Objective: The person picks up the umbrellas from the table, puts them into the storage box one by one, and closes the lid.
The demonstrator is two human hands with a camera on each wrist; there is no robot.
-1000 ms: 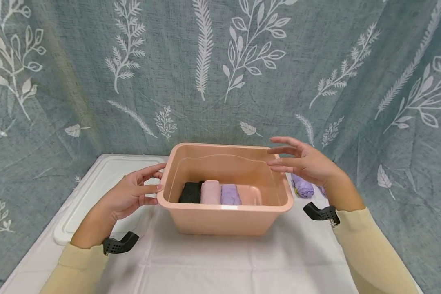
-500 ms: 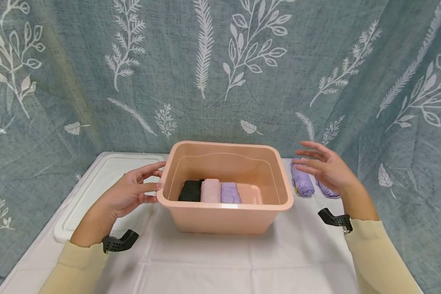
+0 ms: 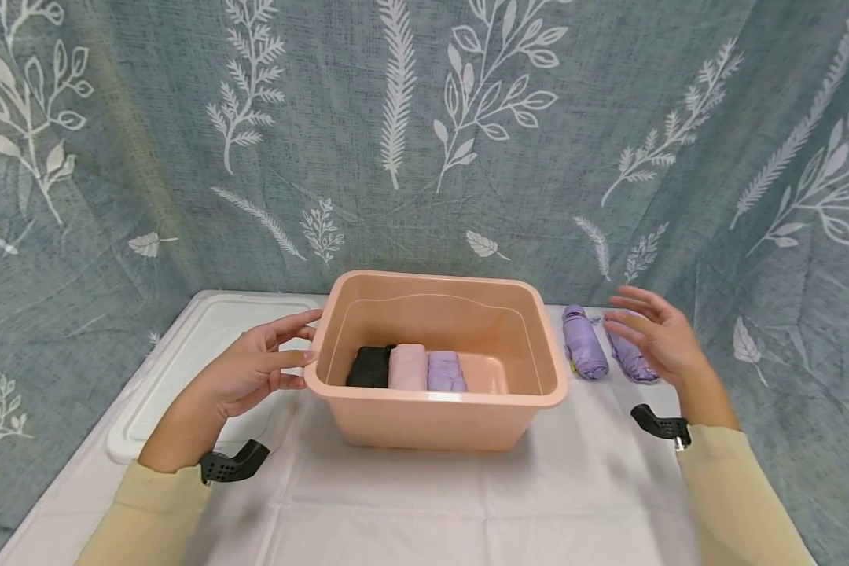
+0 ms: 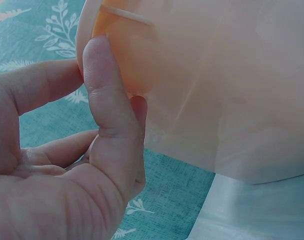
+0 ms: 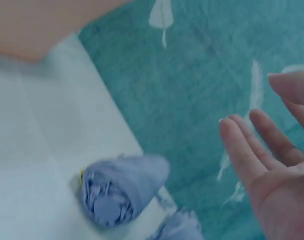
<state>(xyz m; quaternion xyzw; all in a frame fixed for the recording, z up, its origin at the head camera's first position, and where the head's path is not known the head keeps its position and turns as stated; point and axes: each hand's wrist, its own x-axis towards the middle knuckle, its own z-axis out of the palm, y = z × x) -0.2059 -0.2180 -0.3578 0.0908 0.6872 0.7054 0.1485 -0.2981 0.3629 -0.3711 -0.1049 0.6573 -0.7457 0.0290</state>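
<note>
Thumb and finger of the left hand (image 3: 255, 365) pinch the left rim of a peach bin (image 3: 431, 427) on white tablecloth (image 3: 389, 507), a black bundle (image 3: 370, 367), pink bundle (image 3: 408, 367) and purple bundle (image 3: 446, 372) inside; at right, the right hand (image 3: 661, 338), fingers apart, hovers near two purple umbrellas (image 3: 585, 347).

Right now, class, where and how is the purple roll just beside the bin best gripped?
Probably round the middle of the purple roll, from above: its long, rounded body lies uncovered on top, with the bin and another roll flanking it.
</note>
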